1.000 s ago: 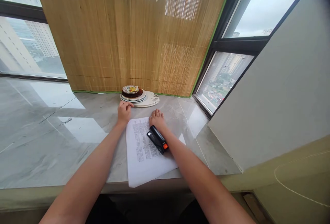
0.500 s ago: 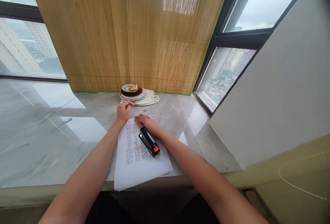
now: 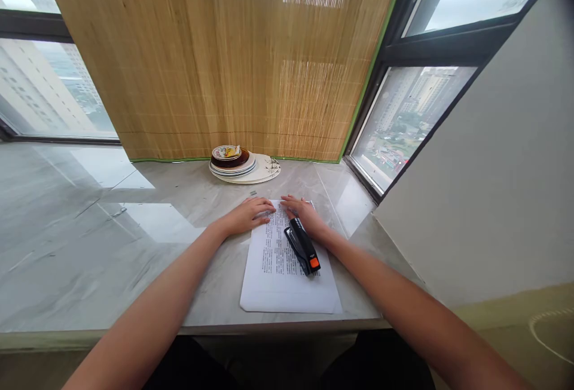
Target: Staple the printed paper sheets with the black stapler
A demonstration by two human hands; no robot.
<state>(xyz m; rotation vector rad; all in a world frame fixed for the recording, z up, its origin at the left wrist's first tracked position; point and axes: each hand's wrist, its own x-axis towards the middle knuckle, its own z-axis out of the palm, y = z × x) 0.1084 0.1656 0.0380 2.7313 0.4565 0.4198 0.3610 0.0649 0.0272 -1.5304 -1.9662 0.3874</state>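
Observation:
A printed sheet of white paper (image 3: 287, 276) lies on the marble sill (image 3: 134, 240) right in front of me. A black stapler (image 3: 302, 249) with an orange end rests on the paper's right half. My left hand (image 3: 249, 215) lies flat with its fingers stretched onto the paper's top left corner. My right hand (image 3: 305, 215) lies flat on the top right part of the paper, just beyond the stapler. Neither hand holds anything.
A stack of plates (image 3: 244, 165) stands at the back of the sill under a bamboo blind (image 3: 224, 61). Windows flank the blind on both sides. A grey wall (image 3: 493, 168) rises at the right. A small staple-like bit (image 3: 253, 192) lies near the plates.
The paper and stapler have shifted right and turned straighter. My left hand moved from the bare sill near the plates onto the paper's top left corner. The view turned slightly.

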